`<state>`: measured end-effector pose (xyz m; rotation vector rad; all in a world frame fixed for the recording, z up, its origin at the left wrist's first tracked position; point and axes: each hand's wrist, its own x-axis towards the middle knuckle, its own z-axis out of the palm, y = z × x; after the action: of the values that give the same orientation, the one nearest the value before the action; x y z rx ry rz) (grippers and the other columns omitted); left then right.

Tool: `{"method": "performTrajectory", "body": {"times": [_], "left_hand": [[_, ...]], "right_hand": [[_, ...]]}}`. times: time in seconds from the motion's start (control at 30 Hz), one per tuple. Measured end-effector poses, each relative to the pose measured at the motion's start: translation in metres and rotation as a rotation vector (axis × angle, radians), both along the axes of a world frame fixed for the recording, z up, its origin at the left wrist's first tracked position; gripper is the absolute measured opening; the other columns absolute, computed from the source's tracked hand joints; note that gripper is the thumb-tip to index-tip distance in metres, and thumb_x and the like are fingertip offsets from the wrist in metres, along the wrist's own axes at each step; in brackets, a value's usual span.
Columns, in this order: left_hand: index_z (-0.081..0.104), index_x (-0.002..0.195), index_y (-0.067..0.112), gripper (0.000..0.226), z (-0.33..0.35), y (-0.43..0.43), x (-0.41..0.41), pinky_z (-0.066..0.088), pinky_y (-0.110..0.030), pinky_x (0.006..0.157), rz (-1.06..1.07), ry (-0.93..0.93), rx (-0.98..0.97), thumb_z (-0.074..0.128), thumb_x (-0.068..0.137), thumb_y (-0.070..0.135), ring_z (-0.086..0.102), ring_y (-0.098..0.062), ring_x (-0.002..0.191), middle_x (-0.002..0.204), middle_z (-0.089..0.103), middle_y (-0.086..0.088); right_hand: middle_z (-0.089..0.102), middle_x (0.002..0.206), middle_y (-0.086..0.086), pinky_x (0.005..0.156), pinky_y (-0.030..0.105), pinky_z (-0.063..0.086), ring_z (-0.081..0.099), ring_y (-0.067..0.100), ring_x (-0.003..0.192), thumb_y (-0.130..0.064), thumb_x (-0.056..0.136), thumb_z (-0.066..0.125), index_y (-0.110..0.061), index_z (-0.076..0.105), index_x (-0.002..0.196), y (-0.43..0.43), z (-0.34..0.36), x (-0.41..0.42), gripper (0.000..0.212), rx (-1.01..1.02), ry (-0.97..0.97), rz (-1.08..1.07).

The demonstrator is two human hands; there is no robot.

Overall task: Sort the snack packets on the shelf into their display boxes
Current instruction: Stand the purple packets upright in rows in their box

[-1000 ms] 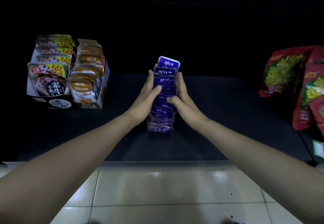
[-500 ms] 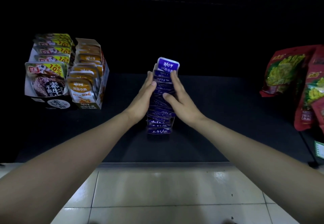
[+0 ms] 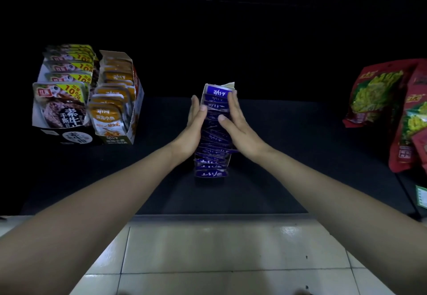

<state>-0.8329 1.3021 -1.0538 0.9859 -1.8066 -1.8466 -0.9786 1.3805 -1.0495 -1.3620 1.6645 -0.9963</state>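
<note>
A row of several purple snack packets (image 3: pixel 212 142) stands in a narrow display box in the middle of the dark shelf (image 3: pixel 288 156). My left hand (image 3: pixel 193 128) presses flat against the row's left side with straight fingers. My right hand (image 3: pixel 235 126) presses against the right side, fingers reaching up to the rear packets. A white box flap (image 3: pixel 228 85) shows behind the rearmost packet. The middle packets are partly hidden by my hands.
At the left stand a display box of orange packets (image 3: pixel 115 100) and one of brown-and-yellow packets (image 3: pixel 62 91). Red bags with yellow print (image 3: pixel 379 93) hang or lean at the right. The shelf's front edge (image 3: pixel 219 215) meets a tiled floor (image 3: pixel 219 253).
Both hands slid farther along the purple row toward the back. The packets now stand more squarely together, and a white box flap shows behind the rear packet.
</note>
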Motion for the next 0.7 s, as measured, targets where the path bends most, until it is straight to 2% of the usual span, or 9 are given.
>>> {"method": "performTrajectory", "body": {"times": [0.03,0.13,0.23,0.33,0.4,0.53,0.6,0.7], "left_hand": [[-0.018,0.15,0.042,0.106,-0.002,0.0,0.003,0.011,-0.041,0.122,0.0,-0.002,0.005,0.032,0.07,0.091,-0.004,-0.007,0.15,0.162,-0.016,0.014],[-0.013,0.152,0.041,0.096,-0.008,-0.001,0.015,0.005,-0.044,0.124,0.026,-0.034,-0.003,0.023,0.076,0.086,-0.005,-0.004,0.149,0.162,-0.015,0.017],[-0.006,0.154,0.038,0.101,-0.012,0.002,0.027,0.0,-0.037,0.123,0.058,-0.06,-0.005,0.023,0.072,0.089,-0.005,0.001,0.148,0.162,-0.01,0.02],[-0.01,0.155,0.035,0.099,-0.008,0.016,0.025,0.007,-0.027,0.118,0.004,-0.041,0.035,0.025,0.077,0.085,-0.004,0.001,0.147,0.162,-0.012,0.018],[-0.015,0.153,0.035,0.094,-0.002,0.023,0.018,0.013,-0.022,0.111,0.012,-0.017,0.073,0.023,0.083,0.084,-0.001,-0.001,0.147,0.162,-0.013,0.015],[-0.019,0.15,0.039,0.093,0.001,0.019,0.018,0.012,-0.033,0.12,0.035,-0.012,0.074,0.025,0.08,0.081,-0.003,-0.006,0.149,0.163,-0.016,0.013],[-0.019,0.151,0.038,0.086,-0.002,0.02,0.02,0.016,-0.029,0.115,0.025,0.01,0.109,0.026,0.087,0.074,0.001,-0.006,0.149,0.163,-0.012,0.012],[-0.017,0.151,0.037,0.067,-0.005,0.024,0.018,0.021,-0.027,0.111,0.022,-0.007,0.11,0.028,0.103,0.048,0.009,-0.01,0.149,0.163,-0.005,0.011]], "right_hand": [[-0.021,0.158,-0.021,0.122,0.049,0.009,-0.013,-0.003,0.145,-0.049,0.102,0.037,-0.037,-0.012,0.153,0.004,0.001,0.0,0.071,-0.008,-0.018,-0.029],[-0.019,0.159,-0.02,0.123,0.042,0.007,-0.009,-0.006,0.144,-0.047,0.101,0.035,-0.032,-0.009,0.154,0.022,0.004,0.003,0.07,-0.029,-0.029,-0.132],[-0.017,0.16,-0.019,0.121,0.033,0.001,-0.011,-0.008,0.144,-0.046,0.102,0.032,-0.031,-0.006,0.154,0.036,0.002,0.009,0.066,-0.065,0.033,-0.104],[-0.018,0.16,-0.017,0.122,0.036,-0.004,-0.015,-0.007,0.144,-0.043,0.105,0.026,-0.031,-0.008,0.154,0.035,-0.002,0.023,0.061,-0.005,0.121,0.012],[-0.02,0.158,-0.02,0.123,0.039,-0.004,-0.016,-0.006,0.143,-0.044,0.105,0.025,-0.032,-0.011,0.153,0.027,0.0,0.031,0.06,0.021,0.094,0.043],[-0.019,0.153,-0.027,0.123,0.043,-0.001,-0.015,-0.003,0.144,-0.04,0.106,0.025,-0.034,-0.012,0.152,0.022,0.008,0.026,0.06,0.029,-0.043,0.017],[-0.019,0.157,-0.023,0.124,0.041,0.0,-0.013,-0.005,0.144,-0.035,0.107,0.027,-0.034,-0.011,0.153,0.028,0.005,0.021,0.06,0.006,-0.053,-0.006],[-0.02,0.155,-0.025,0.123,0.043,-0.001,-0.015,-0.004,0.144,-0.034,0.106,0.027,-0.037,-0.015,0.151,0.034,-0.003,0.025,0.062,0.051,-0.026,0.048]]}}
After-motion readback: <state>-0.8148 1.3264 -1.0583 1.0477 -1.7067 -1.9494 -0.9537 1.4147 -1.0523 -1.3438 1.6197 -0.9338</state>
